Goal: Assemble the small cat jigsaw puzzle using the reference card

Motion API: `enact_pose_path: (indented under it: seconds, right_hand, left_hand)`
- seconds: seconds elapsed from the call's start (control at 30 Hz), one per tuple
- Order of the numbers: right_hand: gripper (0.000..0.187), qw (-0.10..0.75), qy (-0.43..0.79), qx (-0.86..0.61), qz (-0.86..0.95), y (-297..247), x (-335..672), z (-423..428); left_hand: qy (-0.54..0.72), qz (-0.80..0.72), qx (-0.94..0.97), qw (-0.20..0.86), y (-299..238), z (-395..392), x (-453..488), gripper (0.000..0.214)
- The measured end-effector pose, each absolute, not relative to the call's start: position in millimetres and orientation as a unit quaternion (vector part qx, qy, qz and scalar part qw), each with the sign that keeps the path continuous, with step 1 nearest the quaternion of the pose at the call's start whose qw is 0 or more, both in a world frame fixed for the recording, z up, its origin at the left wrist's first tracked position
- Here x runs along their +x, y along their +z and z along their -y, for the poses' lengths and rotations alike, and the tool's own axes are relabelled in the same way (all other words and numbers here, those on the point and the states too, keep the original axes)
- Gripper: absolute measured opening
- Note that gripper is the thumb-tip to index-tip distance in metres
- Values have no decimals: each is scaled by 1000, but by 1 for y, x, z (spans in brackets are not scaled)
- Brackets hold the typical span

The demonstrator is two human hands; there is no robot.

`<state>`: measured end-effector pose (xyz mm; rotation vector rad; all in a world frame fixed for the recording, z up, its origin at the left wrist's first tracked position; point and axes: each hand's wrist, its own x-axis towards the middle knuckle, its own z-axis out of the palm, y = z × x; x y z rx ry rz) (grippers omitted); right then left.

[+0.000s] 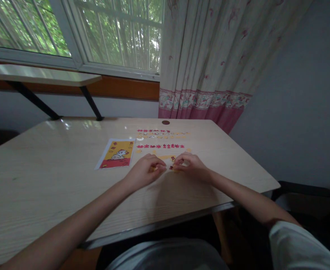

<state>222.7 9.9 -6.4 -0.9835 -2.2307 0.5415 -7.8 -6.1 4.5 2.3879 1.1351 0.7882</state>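
Observation:
Both my hands rest on a light wooden table [41, 180], close together. My left hand [145, 170] is curled, its fingertips pinching a small yellow puzzle piece. My right hand [191, 165] is also curled, fingertips on small red and yellow puzzle pieces [172, 164] lying between the two hands. Beyond the hands lie rows of red puzzle pieces [160, 146] and a further row [153, 132], with several yellow pieces scattered around them. A printed reference picture [116, 153], yellow and red with a white cartoon animal, lies to the left of the pieces.
A round brown cable hole [165, 122] sits near the table's far edge. A window [97, 33] with a shelf [41, 77] on black brackets is behind, and a floral curtain [209, 56] hangs at the right. The table's right edge drops off near a grey wall.

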Motion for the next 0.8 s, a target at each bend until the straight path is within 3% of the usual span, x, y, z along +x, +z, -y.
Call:
enact_pose_path:
  seconds: [0.43,0.8]
  right_hand:
    - [16,404,192,-342,826,-15,214,4]
    - [16,449,14,-276,850,-19,217,-6]
  left_hand:
    - [293,-375,842,253,0,7,1,14]
    - [313,-409,781,354,2,1,-2,21]
